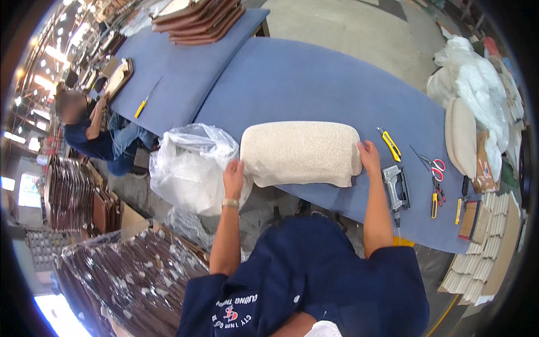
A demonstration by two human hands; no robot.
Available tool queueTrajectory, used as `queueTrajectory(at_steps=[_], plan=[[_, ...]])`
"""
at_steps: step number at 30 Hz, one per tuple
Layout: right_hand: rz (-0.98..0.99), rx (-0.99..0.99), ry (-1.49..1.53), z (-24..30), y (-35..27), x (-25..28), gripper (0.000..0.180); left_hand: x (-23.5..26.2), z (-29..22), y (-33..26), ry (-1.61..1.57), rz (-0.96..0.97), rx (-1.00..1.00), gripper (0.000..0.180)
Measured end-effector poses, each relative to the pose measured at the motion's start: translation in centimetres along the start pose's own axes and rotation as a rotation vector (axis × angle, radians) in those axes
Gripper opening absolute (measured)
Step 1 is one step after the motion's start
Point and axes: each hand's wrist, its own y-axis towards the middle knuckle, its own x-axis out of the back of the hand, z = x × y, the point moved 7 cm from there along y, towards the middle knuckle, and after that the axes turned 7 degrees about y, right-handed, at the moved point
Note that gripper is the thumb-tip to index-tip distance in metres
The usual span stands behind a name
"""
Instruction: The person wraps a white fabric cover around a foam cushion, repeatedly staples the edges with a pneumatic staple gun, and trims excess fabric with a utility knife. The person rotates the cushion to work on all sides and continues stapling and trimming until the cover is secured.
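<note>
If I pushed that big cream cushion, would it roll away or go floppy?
The cream cushion probably wouldn't roll easily, since it's long and boxy, not ball-shaped. It seems fairly stiff: between the left hand and right hand, its outline barely sags. Its bumpy look suggests it isn't very slippery.

The beige cushion (300, 151) hides its underside. The top edge crops brown panels (197, 25) at eleven o'clock. Near ten, a co-worker's face (71, 106) blurs.
</note>
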Motion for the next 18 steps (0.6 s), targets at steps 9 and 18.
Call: queueTrajectory(at_steps=[9, 18], plan=[[0.202, 0.097, 0.39, 8.8, -1.3, -1.1, 0.059, -6.6, -2.2, 9.1, -0.491, -0.102, 0.221, 0.072], [0.616, 0.633, 0.358, 20.5, -17.2, -4.8, 0.116, -18.3, -21.8, 19.0, -0.898, 0.395, 0.095, 0.092]])
